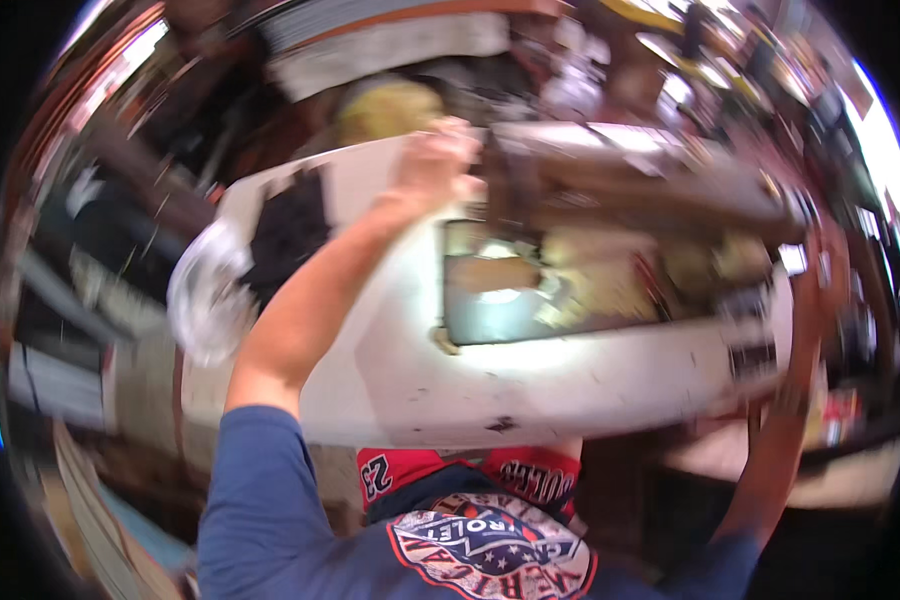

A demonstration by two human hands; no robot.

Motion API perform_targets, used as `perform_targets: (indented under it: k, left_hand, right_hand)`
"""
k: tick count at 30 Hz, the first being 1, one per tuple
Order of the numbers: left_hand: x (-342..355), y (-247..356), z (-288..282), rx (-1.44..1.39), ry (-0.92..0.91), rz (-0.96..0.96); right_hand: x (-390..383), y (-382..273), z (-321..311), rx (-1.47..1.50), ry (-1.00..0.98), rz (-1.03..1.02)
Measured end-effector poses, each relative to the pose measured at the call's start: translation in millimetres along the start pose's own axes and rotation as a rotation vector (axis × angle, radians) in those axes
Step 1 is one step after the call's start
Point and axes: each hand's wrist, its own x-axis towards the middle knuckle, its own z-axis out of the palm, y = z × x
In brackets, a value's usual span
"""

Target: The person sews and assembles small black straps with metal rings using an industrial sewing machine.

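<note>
A sewing machine (pixel 620 185) lies tipped back toward the far side of a white tabletop (pixel 380 330). My left hand (pixel 435 165) is curled at the left end of the machine, its thumb and fingers against it. At the right end, next to the wheel side, is my right hand (pixel 825 265); motion smears its fingers. Below the raised machine, a rectangular opening (pixel 550 335) in the tabletop exposes a pan with a brown oval piece (pixel 495 273), pale scraps and a thin red item (pixel 652 285). Bright light falls on the opening's left part.
Black cloth (pixel 290 230) and a clear plastic bag (pixel 210 290) lie at the table's left end. Behind the table are a yellowish round bundle (pixel 390 108) and stacked pale material (pixel 390 60). Blurred clutter fills both sides.
</note>
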Motion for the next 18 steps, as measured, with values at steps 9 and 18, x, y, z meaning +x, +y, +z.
perform_targets:
  k: [9, 18]
  left_hand:
    - [-172, -135, -120, -0.093, 0.106, -0.347]
    - [-217, -114, -66, 0.047, -0.184, -0.099]
  right_hand:
    - [-119, -144, 29, -0.125, -0.865, -0.522]
    - [-161, -116, 22, -0.415, -0.849, -0.264]
